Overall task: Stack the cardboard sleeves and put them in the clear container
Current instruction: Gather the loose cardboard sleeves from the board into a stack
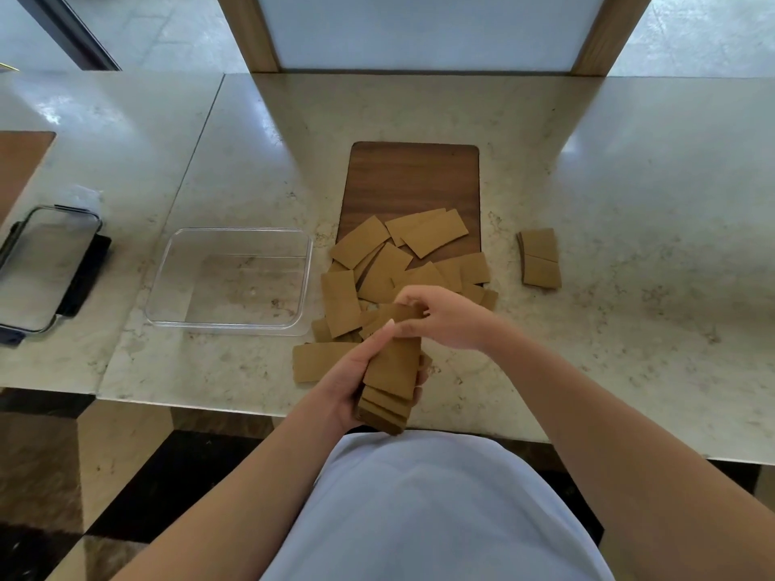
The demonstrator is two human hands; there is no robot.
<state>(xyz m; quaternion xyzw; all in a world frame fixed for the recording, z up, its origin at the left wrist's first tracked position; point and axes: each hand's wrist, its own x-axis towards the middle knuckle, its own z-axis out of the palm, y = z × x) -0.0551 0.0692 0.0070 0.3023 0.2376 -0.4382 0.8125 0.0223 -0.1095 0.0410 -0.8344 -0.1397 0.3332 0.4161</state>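
My left hand [350, 377] grips a stack of brown cardboard sleeves [392, 379] above the table's near edge. My right hand [440, 318] pinches the far end of the top sleeve on that stack. Several loose sleeves [377, 270] lie scattered in a pile just beyond my hands, partly on a dark wooden board [413, 178]. One sleeve [316, 362] lies flat to the left of my left hand. A small separate stack of sleeves [540, 257] sits to the right. The clear container [176, 253] stands left of the pile with nothing inside.
A container lid with dark clips [46, 266] lies at the far left on the marble table [629, 245]. A brown mat [16, 161] shows at the left edge. A wood-framed panel [247, 31] rises behind the table.
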